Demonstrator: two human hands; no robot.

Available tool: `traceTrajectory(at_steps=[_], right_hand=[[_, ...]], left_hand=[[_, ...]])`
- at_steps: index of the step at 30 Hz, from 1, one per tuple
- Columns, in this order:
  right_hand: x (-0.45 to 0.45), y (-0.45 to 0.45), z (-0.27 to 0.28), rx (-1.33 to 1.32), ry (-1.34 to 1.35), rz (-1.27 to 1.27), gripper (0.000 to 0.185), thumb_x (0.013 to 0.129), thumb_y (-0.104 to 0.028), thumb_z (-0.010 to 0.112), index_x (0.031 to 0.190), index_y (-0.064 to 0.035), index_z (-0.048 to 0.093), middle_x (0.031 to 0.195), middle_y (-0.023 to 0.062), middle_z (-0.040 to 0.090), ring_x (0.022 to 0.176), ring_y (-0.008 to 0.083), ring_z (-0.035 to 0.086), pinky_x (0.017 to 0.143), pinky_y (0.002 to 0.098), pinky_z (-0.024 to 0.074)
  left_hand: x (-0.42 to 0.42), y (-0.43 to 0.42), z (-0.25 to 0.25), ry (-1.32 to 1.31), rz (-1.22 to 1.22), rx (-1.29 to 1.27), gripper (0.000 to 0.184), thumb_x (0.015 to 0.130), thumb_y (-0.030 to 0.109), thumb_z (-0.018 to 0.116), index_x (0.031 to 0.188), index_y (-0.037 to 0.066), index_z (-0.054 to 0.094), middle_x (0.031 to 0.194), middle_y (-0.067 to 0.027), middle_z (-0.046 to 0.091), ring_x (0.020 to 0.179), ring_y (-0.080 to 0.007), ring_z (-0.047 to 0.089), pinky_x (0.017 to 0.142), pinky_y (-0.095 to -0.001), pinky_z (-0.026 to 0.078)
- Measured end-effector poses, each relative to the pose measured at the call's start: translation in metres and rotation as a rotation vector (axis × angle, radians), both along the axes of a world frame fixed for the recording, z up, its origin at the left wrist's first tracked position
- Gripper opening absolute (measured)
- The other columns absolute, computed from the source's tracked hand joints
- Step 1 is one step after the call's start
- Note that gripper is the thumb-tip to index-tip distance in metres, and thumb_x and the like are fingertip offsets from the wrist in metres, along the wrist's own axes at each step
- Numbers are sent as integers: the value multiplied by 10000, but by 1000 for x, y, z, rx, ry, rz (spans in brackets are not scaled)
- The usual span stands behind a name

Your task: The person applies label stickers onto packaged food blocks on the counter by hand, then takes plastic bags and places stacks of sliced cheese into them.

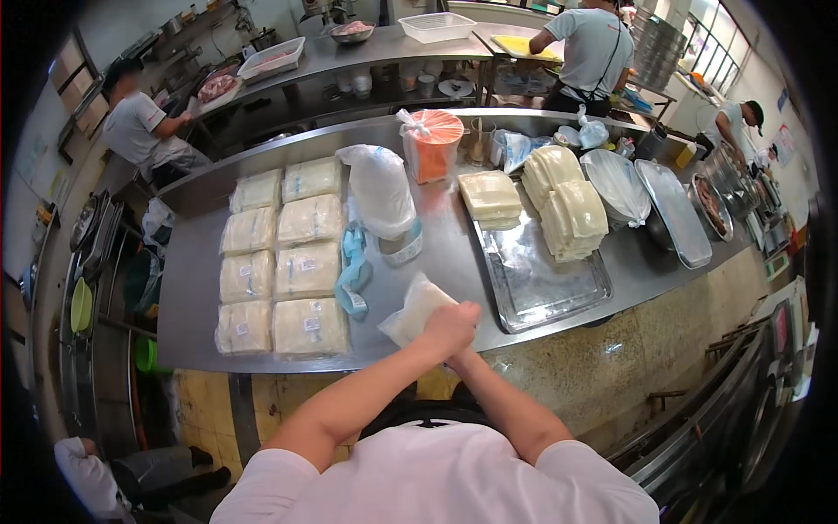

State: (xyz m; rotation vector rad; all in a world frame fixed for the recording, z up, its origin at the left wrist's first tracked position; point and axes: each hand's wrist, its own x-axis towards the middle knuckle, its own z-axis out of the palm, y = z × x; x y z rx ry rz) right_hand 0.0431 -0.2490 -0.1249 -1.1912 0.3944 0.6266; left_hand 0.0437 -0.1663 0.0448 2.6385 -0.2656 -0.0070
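In front of me, near the table's front edge, a clear plastic bag (410, 316) with a stack of pale, flat sheets inside lies tilted. My left hand (451, 326) is closed in a fist over the bag's near right end. Just below it my right hand (459, 355) is mostly hidden by the left one, at the same end of the bag; its fingers do not show. Beyond the bag lie a crumpled blue-and-white plastic strip (353, 271), a roll of clear tape or film (401, 247) and a large white plastic bag (381, 190).
Two columns of bagged pale packs (311, 325) fill the left side. To the right, a metal tray (550, 293) carries stacks of pale sheets (572, 210). A bag-covered orange container (434, 148) stands behind. Co-workers (144, 122) work at other counters. Lidded pans (676, 210) stand far right.
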Motion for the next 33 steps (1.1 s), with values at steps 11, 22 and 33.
traceTrajectory(at_steps=[11,22,33], right_hand=[[8,-25,6,624,229,-70,298,906,-117,692,1177,-12,622,1109,145,673,968,367,681,780,495,597],[37,10,13,419,218,-104,424,944,-157,655,1345,-65,551,1290,169,623,1184,372,598,1053,546,480],[3,7,159,773,197,12,644,985,-465,615,1453,-41,489,1411,197,582,1320,408,545,1152,621,378]], left_hand=[[-47,-6,6,-67,52,-341,256,841,159,681,1074,93,598,1097,-129,645,995,-379,663,818,-502,544],[-104,32,-37,16,80,-327,161,929,179,642,956,38,570,915,-168,600,852,-401,639,750,-479,531],[-83,119,-51,-289,629,-768,291,1004,314,656,1081,34,683,911,-66,684,821,-230,657,762,-371,532]])
